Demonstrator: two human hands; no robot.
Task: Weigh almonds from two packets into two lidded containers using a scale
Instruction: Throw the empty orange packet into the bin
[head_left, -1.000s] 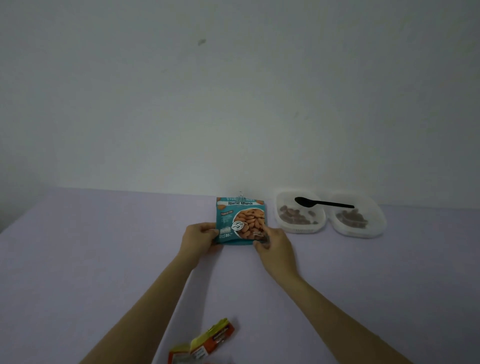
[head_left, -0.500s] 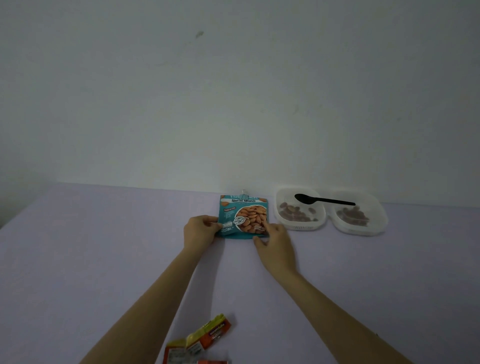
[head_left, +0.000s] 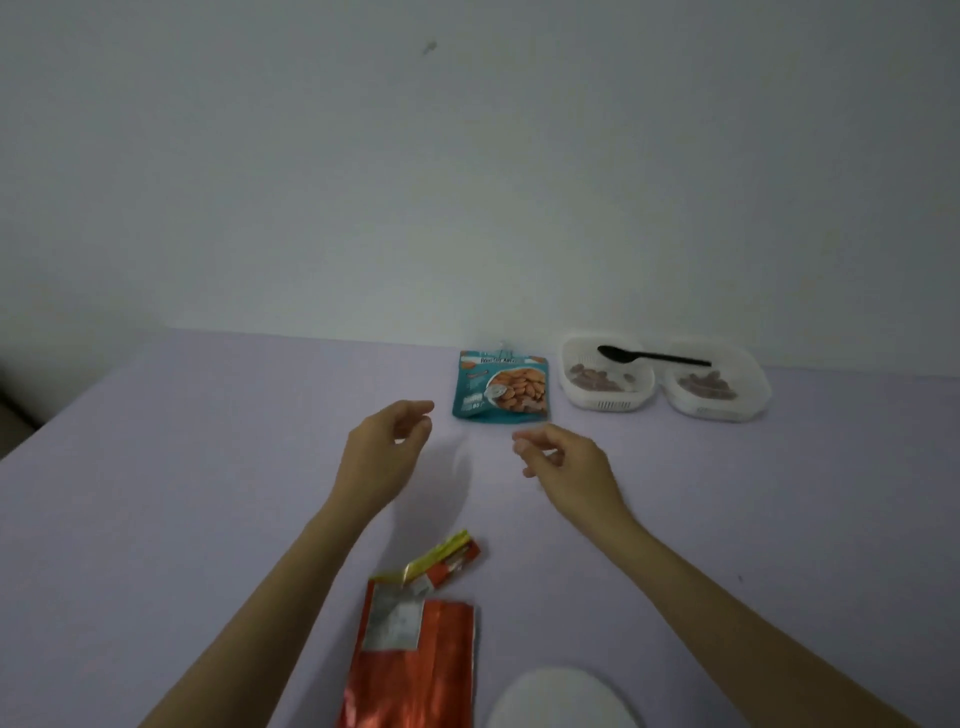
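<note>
A teal almond packet (head_left: 501, 387) lies flat near the table's far edge. To its right stand two white containers, the left one (head_left: 607, 402) and the right one (head_left: 719, 410), each with several almonds inside. A black spoon (head_left: 652, 356) rests across their rims. My left hand (head_left: 387, 449) and my right hand (head_left: 563, 462) hover just in front of the packet, both empty with fingers loosely curled and apart. A red foil packet (head_left: 415, 660) with a torn top lies close to me. A white round object (head_left: 561, 699) sits at the bottom edge.
The lilac table (head_left: 182, 467) runs up to a plain white wall. Its left edge drops off at the far left. A torn strip of packet (head_left: 447, 564) lies beside the red packet's top.
Both hands let go of the teal packet and drew back toward me. The packet stays lying by the containers. The view tilted down, showing more of the red packet and the white round object.
</note>
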